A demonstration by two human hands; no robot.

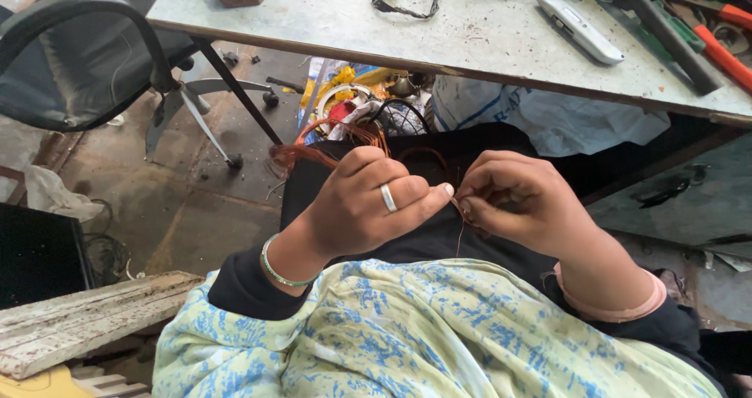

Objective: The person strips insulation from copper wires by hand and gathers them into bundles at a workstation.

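In the middle of the frame, over my lap, my left hand (364, 202) and right hand (521, 198) meet fingertip to fingertip, both pinching a fine strand of copper wire (459, 237) that hangs down between them. I hold it close to my body, I judge, so the thin strand stays taut and easy to see against my dark clothing. The rest of the copper wire coil (329, 149) trails off behind my left hand toward the centre left, lying loose on my knee. Across the top of the frame the tabletop (376, 30) carries a white handheld device (581, 28) and orange-handled tools (724, 53), well apart from my hands. An office chair (86, 53) stands at upper left.
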